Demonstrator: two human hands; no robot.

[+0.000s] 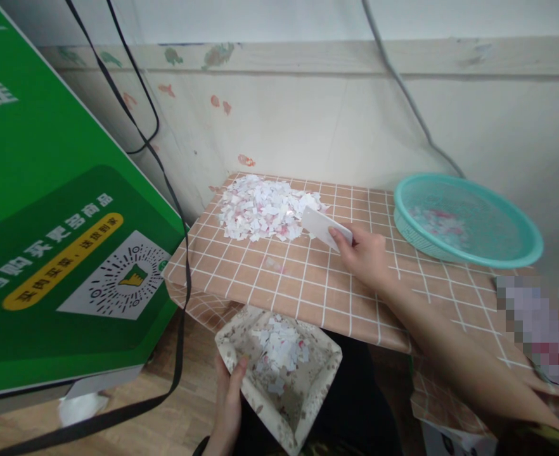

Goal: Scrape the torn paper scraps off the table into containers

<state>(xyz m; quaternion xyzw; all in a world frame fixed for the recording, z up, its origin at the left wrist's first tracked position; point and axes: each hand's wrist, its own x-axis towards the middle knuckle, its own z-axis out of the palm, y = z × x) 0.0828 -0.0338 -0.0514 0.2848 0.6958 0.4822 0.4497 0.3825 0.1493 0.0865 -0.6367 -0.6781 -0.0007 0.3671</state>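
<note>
My left hand [231, 396] grips the near-left rim of a spotted, off-white box [320, 373], held just below the table's front edge. Small white and pink paper scraps [279, 345] lie inside it. Over the table, my right hand [362, 250] pinches a flat white card [324, 229] between thumb and fingers. The card's far end is close to a heap of paper scraps [260, 206] at the back left of the table; whether it touches them I cannot tell. A few scraps [274, 265] lie on the cloth between heap and edge.
A brown checked cloth covers the table [260, 285]. A turquoise basket [526, 244] with scraps inside stands at the back right. On the left is a large green sign [61, 145]. A black strap [184, 304] hangs before the table's left corner. The wall borders the back.
</note>
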